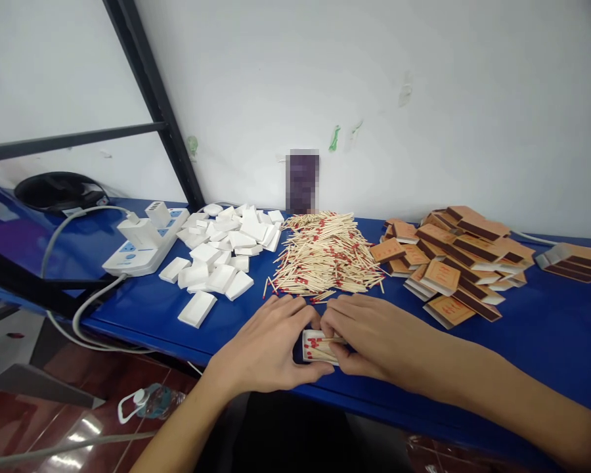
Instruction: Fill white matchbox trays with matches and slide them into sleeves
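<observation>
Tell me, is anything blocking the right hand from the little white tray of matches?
Nothing visible is. The right hand reaches over the right end of the white tray. The match pile lies beyond the tray, not between them.

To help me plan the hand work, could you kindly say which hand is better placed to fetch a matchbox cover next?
Probably the right hand: the matchbox covers are heaped on its side of the loose matches. The left hand is farther from them, across the white tray.

On the table [556, 315], matches [328, 256] lie between trays [222, 277] at left and matchbox sleeves [467, 253] at right.
</observation>
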`<state>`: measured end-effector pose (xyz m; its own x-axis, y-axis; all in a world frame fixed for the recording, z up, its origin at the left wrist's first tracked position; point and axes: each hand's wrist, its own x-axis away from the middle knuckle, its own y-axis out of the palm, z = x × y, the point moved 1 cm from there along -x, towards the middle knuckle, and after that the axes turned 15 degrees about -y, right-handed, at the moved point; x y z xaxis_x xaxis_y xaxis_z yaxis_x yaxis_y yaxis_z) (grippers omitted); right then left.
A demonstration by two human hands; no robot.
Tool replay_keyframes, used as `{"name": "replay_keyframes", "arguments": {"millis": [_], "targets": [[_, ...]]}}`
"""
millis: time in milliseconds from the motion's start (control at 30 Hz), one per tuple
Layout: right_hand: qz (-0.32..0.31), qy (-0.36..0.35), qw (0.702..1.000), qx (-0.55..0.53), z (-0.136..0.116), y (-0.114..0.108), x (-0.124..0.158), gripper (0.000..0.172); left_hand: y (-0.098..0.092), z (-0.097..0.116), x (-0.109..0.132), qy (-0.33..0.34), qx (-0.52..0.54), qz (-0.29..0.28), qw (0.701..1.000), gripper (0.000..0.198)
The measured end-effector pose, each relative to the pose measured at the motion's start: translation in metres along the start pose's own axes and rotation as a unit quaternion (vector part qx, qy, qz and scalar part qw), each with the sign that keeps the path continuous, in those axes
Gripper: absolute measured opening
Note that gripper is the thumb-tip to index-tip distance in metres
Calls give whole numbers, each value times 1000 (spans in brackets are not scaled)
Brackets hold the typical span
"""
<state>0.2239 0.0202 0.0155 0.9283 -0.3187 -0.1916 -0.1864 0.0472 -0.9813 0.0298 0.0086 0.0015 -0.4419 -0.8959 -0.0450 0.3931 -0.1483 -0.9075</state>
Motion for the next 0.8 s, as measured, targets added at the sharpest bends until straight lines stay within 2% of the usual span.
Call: {"name": "replay_keyframes", "arguments": {"millis": [100,267,533,800], "targets": [[-25,-11,999,42,-2,5,-6,9,0,0,0,1,-1,-1,1000,34],[-46,-1,998,-31,-2,-4,-7,13,0,0,0,2,4,1,1000,33],[34,27,984,-171,8,-11,13,7,-1,0,1,-9,19,-4,1000,32],[91,43,975,-200,13,-2,16,9,0,-2,1,-7,40,19,999,30]]}}
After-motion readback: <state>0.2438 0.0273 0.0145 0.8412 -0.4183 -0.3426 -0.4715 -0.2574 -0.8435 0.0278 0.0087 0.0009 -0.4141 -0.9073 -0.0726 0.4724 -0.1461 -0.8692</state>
